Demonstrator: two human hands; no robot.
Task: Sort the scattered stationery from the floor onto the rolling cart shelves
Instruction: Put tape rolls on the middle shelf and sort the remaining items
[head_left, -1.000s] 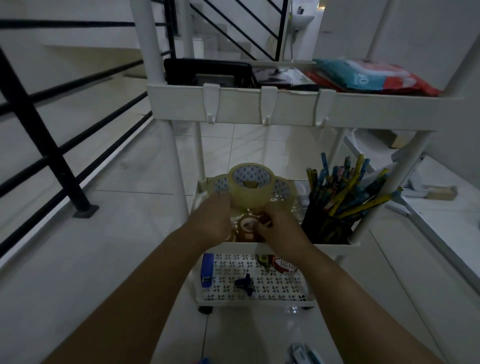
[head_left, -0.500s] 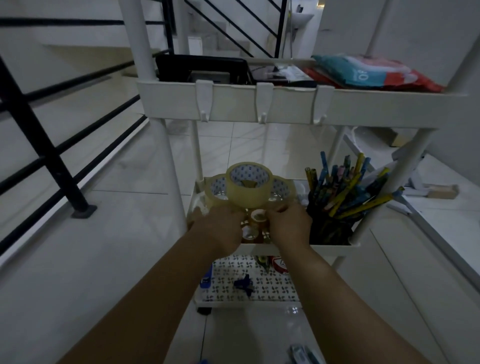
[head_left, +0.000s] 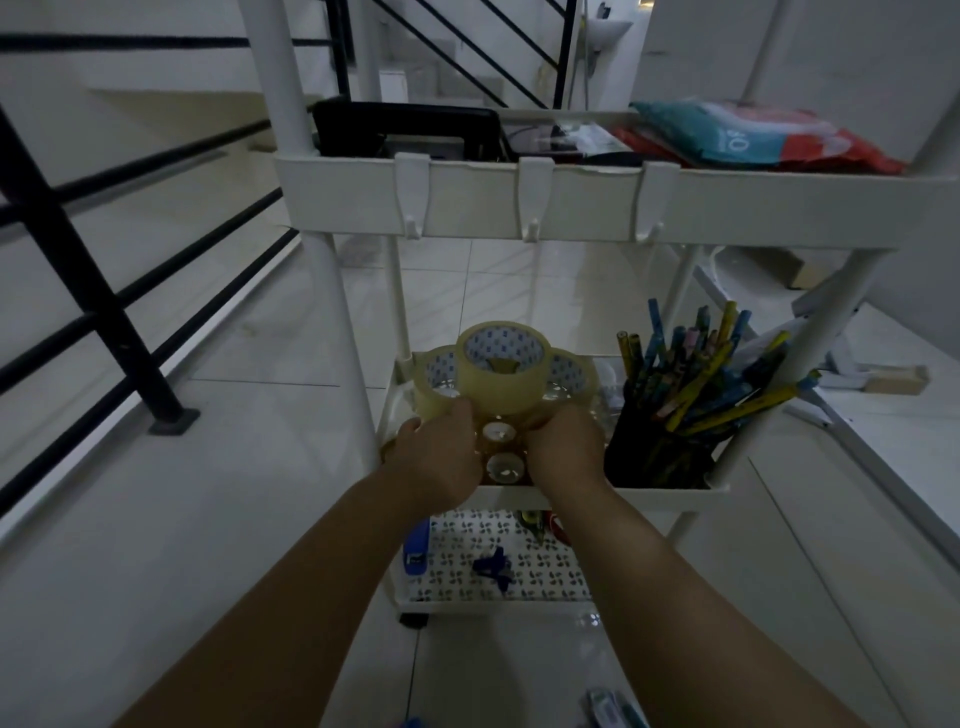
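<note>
Both hands have drawn nearer the middle shelf's (head_left: 670, 493) front edge; the left hand (head_left: 439, 460) and right hand (head_left: 563, 454) curl round small tape rolls (head_left: 500, 451) there. Pencils, big tapes and a stapler (head_left: 417, 551) seem sorted; a few items (head_left: 605, 709) remain on the floor.

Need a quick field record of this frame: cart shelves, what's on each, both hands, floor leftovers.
top shelf: black case, coloured packets
middle shelf: clear tape rolls, small tape rolls, black pencil cup
bottom shelf: blue stapler, blue clip
left hand: at the tape rolls, fingers curled
right hand: at the tape rolls, fingers curled
grip: hidden, cannot tell what each holds
floor: items at bottom edge, cut off
</note>
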